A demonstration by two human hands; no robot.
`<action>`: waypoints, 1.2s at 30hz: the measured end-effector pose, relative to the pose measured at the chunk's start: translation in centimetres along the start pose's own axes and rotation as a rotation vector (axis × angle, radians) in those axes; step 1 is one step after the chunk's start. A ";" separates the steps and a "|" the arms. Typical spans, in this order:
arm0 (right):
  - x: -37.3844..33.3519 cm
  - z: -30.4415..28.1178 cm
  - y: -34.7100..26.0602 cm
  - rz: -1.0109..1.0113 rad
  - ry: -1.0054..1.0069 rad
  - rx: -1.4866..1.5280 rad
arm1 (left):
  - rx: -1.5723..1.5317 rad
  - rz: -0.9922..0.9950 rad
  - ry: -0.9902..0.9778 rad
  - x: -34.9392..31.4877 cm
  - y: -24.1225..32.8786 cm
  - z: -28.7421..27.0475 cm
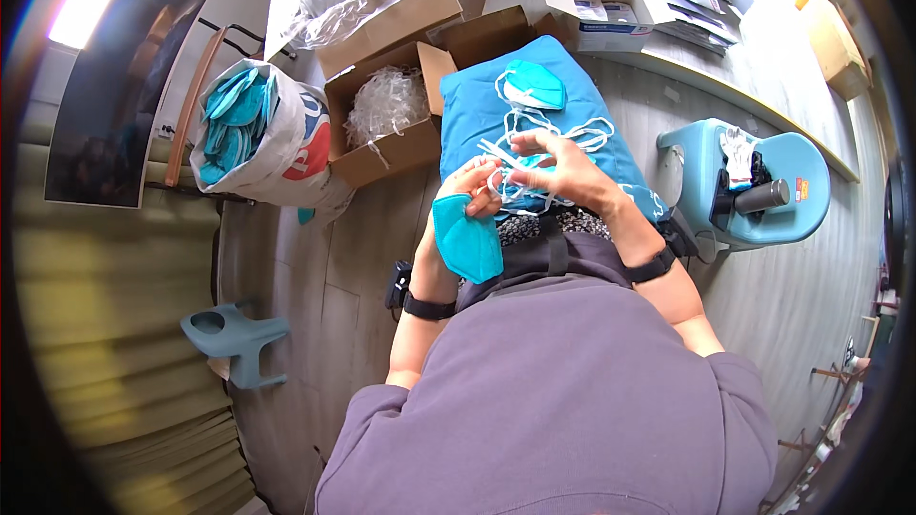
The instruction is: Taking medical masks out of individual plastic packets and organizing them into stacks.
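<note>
Where the mask sits: below the left hand, near the blue cushion.
Left hand: fingers clamped on the mask's upper end.
Right hand: fingers curled at the white cords; whether they grip, I cannot tell.
Mask handling: presumably light, soft, easily creased; best held by its edge.
Cords: likely limp, prone to tangling; best pinched singly near an end.

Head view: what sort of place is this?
Likely a small indoor workroom, perhaps in a home: a white bag stuffed with teal masks, an open cardboard box holding translucent strands, and a long curtain.
</note>
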State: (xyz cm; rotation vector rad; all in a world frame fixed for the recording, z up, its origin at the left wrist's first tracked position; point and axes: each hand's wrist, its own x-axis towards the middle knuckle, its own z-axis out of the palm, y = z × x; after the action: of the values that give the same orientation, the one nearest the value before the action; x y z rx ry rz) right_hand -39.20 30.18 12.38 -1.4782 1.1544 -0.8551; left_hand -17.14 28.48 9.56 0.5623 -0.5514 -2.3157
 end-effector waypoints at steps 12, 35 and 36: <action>0.4 -1.8 -2.5 -0.374 0.306 -0.485 | 1.671 0.670 0.657 -2.1 2.2 4.6; 4.3 -6.1 7.0 -0.298 0.772 0.032 | 1.404 0.781 0.529 -1.3 0.1 6.3; 3.3 -8.1 6.7 -0.171 0.727 0.053 | 1.329 0.773 0.561 -1.8 0.4 5.9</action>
State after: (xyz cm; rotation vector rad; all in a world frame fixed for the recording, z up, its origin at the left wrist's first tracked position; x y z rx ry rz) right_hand -47.35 24.61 7.45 -1.2589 1.5157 -1.6099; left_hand -18.85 30.78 15.07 1.2268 -1.6248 -0.7645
